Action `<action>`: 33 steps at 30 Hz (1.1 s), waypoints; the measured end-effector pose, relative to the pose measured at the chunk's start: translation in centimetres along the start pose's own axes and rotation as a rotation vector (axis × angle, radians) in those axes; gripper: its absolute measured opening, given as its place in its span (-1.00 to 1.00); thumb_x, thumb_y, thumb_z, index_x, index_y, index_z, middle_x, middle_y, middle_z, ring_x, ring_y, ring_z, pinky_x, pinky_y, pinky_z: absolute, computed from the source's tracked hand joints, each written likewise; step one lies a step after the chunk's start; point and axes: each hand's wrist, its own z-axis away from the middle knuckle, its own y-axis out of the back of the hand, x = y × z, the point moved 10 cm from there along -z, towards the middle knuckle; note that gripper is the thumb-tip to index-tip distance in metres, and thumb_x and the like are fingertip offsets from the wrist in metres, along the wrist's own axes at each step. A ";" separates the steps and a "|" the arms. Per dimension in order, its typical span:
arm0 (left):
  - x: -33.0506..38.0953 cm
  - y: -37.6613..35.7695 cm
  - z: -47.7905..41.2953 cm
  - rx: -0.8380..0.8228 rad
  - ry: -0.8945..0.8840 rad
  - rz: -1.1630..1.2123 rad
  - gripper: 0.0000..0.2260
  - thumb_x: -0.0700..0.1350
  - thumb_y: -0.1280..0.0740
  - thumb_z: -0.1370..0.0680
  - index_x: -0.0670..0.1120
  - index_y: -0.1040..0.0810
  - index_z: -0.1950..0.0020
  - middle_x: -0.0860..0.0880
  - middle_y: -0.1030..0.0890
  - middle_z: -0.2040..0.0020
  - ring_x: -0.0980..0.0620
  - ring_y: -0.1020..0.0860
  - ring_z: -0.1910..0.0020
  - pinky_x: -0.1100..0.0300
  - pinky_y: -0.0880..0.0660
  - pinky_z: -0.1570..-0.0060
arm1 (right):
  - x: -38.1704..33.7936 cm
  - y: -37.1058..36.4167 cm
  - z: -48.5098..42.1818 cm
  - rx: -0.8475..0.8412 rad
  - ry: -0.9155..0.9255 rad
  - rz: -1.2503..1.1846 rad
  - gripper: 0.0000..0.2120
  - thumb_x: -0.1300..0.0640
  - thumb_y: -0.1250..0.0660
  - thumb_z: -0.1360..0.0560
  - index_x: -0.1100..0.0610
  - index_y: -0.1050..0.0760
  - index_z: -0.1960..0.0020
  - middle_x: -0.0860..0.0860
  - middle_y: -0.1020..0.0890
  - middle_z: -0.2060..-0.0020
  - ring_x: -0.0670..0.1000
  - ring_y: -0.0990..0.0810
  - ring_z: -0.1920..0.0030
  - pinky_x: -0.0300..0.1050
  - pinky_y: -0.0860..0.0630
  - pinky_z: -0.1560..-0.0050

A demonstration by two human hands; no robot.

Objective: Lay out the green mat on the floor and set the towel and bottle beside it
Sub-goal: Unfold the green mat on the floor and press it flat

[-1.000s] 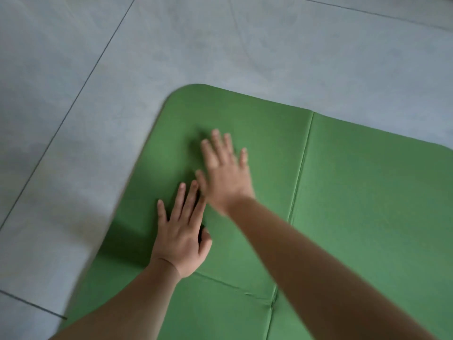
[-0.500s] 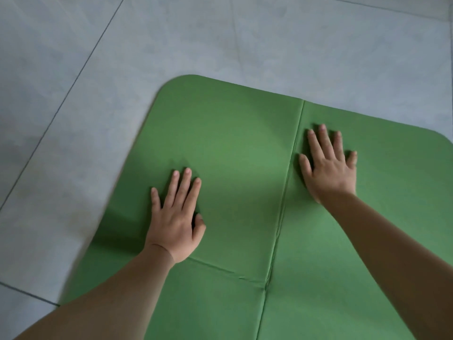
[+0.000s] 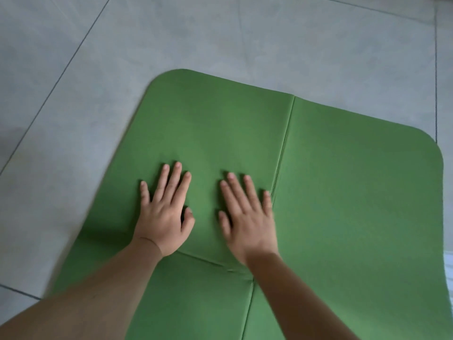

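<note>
The green mat (image 3: 343,192) lies unfolded on the grey tiled floor, its rounded far end toward the top of the view. Fold creases cross it, one lengthwise and one crosswise. My left hand (image 3: 164,214) rests palm down on the mat's left panel with fingers spread. My right hand (image 3: 247,217) lies flat beside it, just left of the lengthwise crease, slightly blurred. Neither hand holds anything. A sliver of something white (image 3: 449,271) shows at the right edge past the mat; I cannot tell what it is. No bottle is in view.
Grey floor tiles (image 3: 73,119) with dark grout lines surround the mat on the left and far side.
My right hand has slid left across the lengthwise crease, from the right panel to beside my left hand. The left hand has stayed pressed in about the same spot.
</note>
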 end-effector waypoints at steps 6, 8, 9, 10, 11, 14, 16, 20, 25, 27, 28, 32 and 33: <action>-0.2 -0.1 0.1 0.014 0.007 0.026 -0.35 0.04 0.05 -0.42 -0.15 -0.24 -0.49 -0.11 -0.08 -0.53 -0.11 -0.02 -0.51 -0.35 -0.03 -0.36 | 8.2 1.1 3.7 0.086 -0.360 0.006 -0.43 -0.18 0.31 -0.49 -0.09 0.31 -0.47 -0.15 0.31 -0.46 0.01 0.35 -0.47 0.12 0.31 -0.40; -0.3 -0.1 0.0 0.019 0.010 0.029 -0.34 0.04 0.06 -0.41 -0.15 -0.24 -0.49 -0.11 -0.08 -0.54 -0.10 -0.02 -0.52 -0.34 -0.02 -0.37 | 8.0 1.3 3.4 0.108 -0.354 0.004 -0.42 -0.17 0.30 -0.47 -0.08 0.30 -0.46 -0.13 0.29 -0.47 0.01 0.35 -0.47 0.13 0.30 -0.39; -0.3 -0.1 0.1 0.023 0.010 0.032 -0.34 0.04 0.06 -0.41 -0.15 -0.24 -0.49 -0.11 -0.09 -0.54 -0.11 -0.03 -0.52 -0.34 -0.03 -0.36 | 7.9 1.3 3.3 0.116 -0.348 0.008 -0.41 -0.17 0.30 -0.47 -0.07 0.29 -0.46 -0.13 0.29 -0.46 0.00 0.36 -0.46 0.13 0.31 -0.39; -0.3 -0.2 0.2 0.024 0.010 0.033 -0.34 0.04 0.07 -0.41 -0.15 -0.25 -0.48 -0.11 -0.10 -0.54 -0.11 -0.05 -0.52 -0.34 -0.03 -0.36 | 7.8 1.4 3.2 0.121 -0.342 0.013 -0.41 -0.17 0.29 -0.48 -0.07 0.29 -0.47 -0.13 0.30 -0.46 0.00 0.37 -0.45 0.13 0.31 -0.39; -0.2 -0.2 0.2 0.024 0.011 0.030 -0.34 0.04 0.08 -0.41 -0.15 -0.25 -0.48 -0.12 -0.11 -0.54 -0.12 -0.05 -0.52 -0.34 -0.03 -0.37 | 7.9 1.5 3.1 0.127 -0.339 0.016 -0.41 -0.16 0.26 -0.50 -0.06 0.27 -0.49 -0.13 0.30 -0.46 -0.01 0.37 -0.45 0.13 0.32 -0.39; 0.0 0.1 0.5 0.026 0.013 0.019 -0.33 0.04 0.12 -0.42 -0.16 -0.24 -0.49 -0.13 -0.10 -0.54 -0.13 -0.06 -0.52 -0.30 -0.03 -0.39 | 8.1 1.4 3.2 0.131 -0.331 -0.003 -0.42 -0.12 0.12 -0.56 -0.06 0.19 -0.53 -0.14 0.31 -0.45 -0.03 0.36 -0.45 0.13 0.33 -0.39; -0.1 -0.1 0.7 0.020 0.086 0.021 -0.36 0.03 0.14 -0.46 -0.14 -0.19 -0.51 -0.12 -0.06 -0.55 -0.12 -0.02 -0.53 -0.27 -0.03 -0.41 | 7.9 1.5 3.1 0.138 -0.323 -0.010 -0.42 -0.12 0.10 -0.56 -0.05 0.18 -0.53 -0.14 0.31 -0.45 -0.04 0.36 -0.46 0.13 0.34 -0.38; 4.5 -1.8 4.2 -0.017 0.438 0.193 -0.35 0.06 -0.01 -0.48 -0.17 -0.06 -0.54 -0.16 0.06 -0.55 -0.14 0.08 -0.54 -0.26 0.02 -0.41 | 7.9 1.5 3.0 0.134 -0.312 -0.029 -0.42 -0.11 0.11 -0.56 -0.04 0.17 -0.53 -0.13 0.29 -0.45 0.00 0.32 -0.48 0.15 0.32 -0.40; 11.0 -3.2 6.4 -0.141 0.317 0.124 -0.30 0.15 -0.02 -0.38 -0.21 -0.34 -0.41 -0.23 -0.28 -0.46 -0.31 -0.27 -0.42 -0.43 -0.28 -0.15 | 8.0 1.5 3.0 0.146 -0.315 -0.060 -0.42 -0.08 0.09 -0.56 -0.04 0.15 -0.54 -0.13 0.26 -0.48 0.05 0.24 -0.52 0.18 0.29 -0.41; 11.4 -3.1 6.1 -0.125 0.250 0.080 -0.32 0.17 -0.02 -0.39 -0.16 -0.31 -0.43 -0.16 -0.28 -0.47 -0.25 -0.27 -0.43 -0.44 -0.27 -0.14 | 8.0 1.3 3.1 0.127 -0.303 -0.078 -0.42 -0.09 0.11 -0.56 -0.03 0.17 -0.54 -0.14 0.30 -0.44 0.05 0.27 -0.52 0.17 0.33 -0.40; 11.8 -3.0 5.9 -0.120 0.198 0.060 -0.34 0.15 -0.04 -0.40 -0.15 -0.37 -0.40 -0.14 -0.33 -0.44 -0.22 -0.32 -0.40 -0.44 -0.31 -0.11 | 7.9 1.2 3.0 0.127 -0.293 -0.090 -0.42 -0.08 0.12 -0.55 -0.03 0.17 -0.54 -0.14 0.31 -0.44 0.05 0.28 -0.52 0.17 0.34 -0.39; 12.3 -3.0 5.7 -0.093 0.168 0.059 -0.38 0.09 -0.09 -0.38 -0.18 -0.48 -0.33 -0.17 -0.41 -0.39 -0.21 -0.41 -0.34 -0.43 -0.34 -0.07 | 7.7 1.6 3.1 0.157 -0.257 -0.180 -0.42 -0.08 0.11 -0.54 -0.02 0.09 -0.54 -0.16 0.23 -0.47 0.01 0.30 -0.49 0.14 0.37 -0.38; 12.3 -2.8 5.6 -0.082 0.168 0.055 -0.39 0.08 -0.09 -0.37 -0.18 -0.47 -0.34 -0.18 -0.41 -0.39 -0.21 -0.40 -0.35 -0.43 -0.33 -0.08 | 7.7 1.8 3.1 0.164 -0.258 -0.200 -0.43 -0.07 0.10 -0.54 -0.02 0.04 -0.54 -0.15 0.17 -0.49 0.00 0.27 -0.50 0.13 0.35 -0.39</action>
